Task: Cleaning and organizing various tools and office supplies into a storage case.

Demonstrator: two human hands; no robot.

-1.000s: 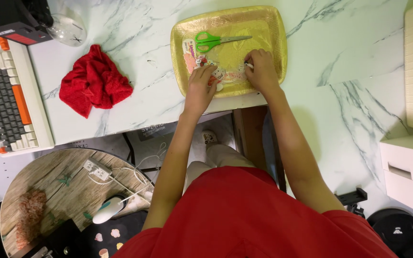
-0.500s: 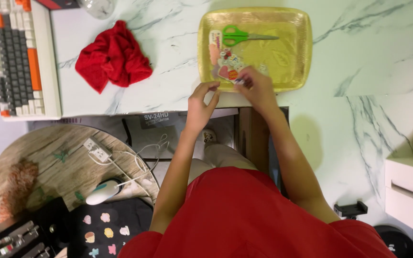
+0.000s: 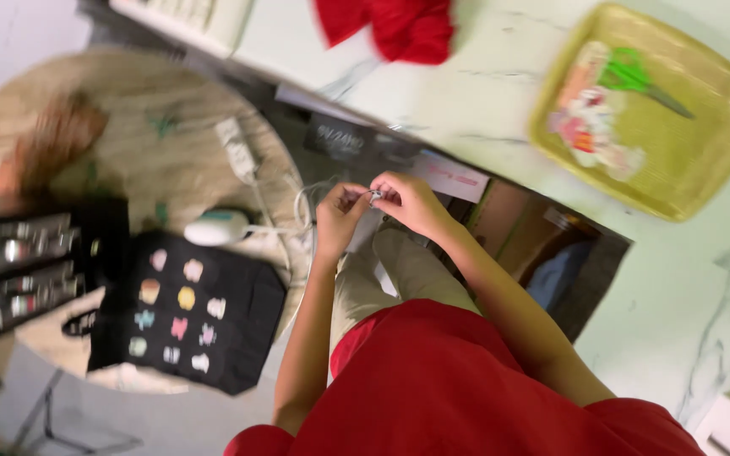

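Both hands are off the tabletop (image 3: 500, 110) and brought together over the lap, below the tabletop edge and well apart from the yellow tray (image 3: 703, 160). The left hand (image 3: 341, 213) and right hand (image 3: 407, 199) meet fingertip to fingertip, and between them sits a small pale-metallic item (image 3: 374, 196), too small and blurred to say what it is. Left hand: fingers curled in, thumb and forefinger pinching the item from its left side. Right hand: fingers likewise pressed together, pinching the same item from its right side. So the item lies exactly between the two hands, equally near both, and its long axis cannot be told at this size. Relative to the tray, the item is down and far to the left, past the tabletop edge, above the beige trousers (image 3: 399, 270). The tray holds green-handled scissors (image 3: 631, 76), blades pointing toward the tray's right end, and a colourful sheet of cut-out pictures (image 3: 593, 127) lying just left of the scissors, touching or nearly so. A red cloth (image 3: 399, 25) is on the tabletop well to the left of the tray. Further left of the tray, below the tabletop, a round wooden stand (image 3: 111, 152) carries a power strip (image 3: 236, 148) and a white mouse-like object (image 3: 217, 228), with a black board of small coloured shapes (image 3: 183, 312) beside it. View is motion-blurred.
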